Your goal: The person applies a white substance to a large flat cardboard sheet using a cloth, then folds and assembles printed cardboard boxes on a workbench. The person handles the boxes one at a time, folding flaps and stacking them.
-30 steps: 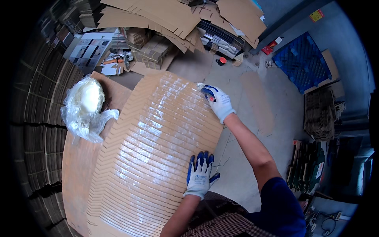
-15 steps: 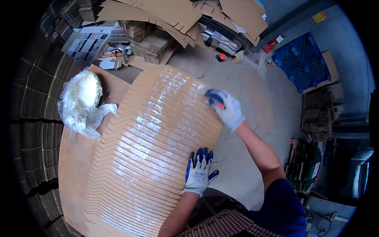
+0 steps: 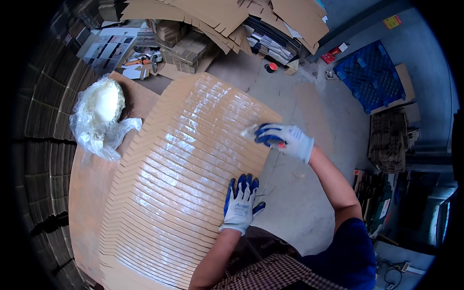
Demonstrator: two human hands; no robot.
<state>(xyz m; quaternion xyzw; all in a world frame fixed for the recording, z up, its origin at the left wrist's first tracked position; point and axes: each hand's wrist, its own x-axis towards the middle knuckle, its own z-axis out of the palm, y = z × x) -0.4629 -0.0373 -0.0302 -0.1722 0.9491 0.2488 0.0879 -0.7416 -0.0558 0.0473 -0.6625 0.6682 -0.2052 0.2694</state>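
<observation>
Overlapping brown cardboard sheets [image 3: 159, 188] are fanned out in a long row, with wet, shiny white streaks across their exposed strips. My right hand [image 3: 290, 140], in a white glove with blue fingers, is closed around a brush [image 3: 249, 131]. Its whitish bristle end touches the sheets near their right edge, and a bit of red shows below my fingers. My left hand [image 3: 240, 203], gloved alike, lies flat with fingers spread on the right edge of the sheets nearer to me. A plastic-lined container [image 3: 107, 104] of white paste stands at the left.
The sheets rest on a brown board [image 3: 89, 203]. Bundled cardboard stacks [image 3: 46, 116] line the left side. Cardboard piles [image 3: 203, 17] and a tied bundle [image 3: 189, 50] lie at the back. A blue pallet [image 3: 369, 77] leans on the right wall.
My right hand has moved slightly right and nearer to me with the brush, whose bristle end now shows more plainly. My left hand stays flat on the sheets.
</observation>
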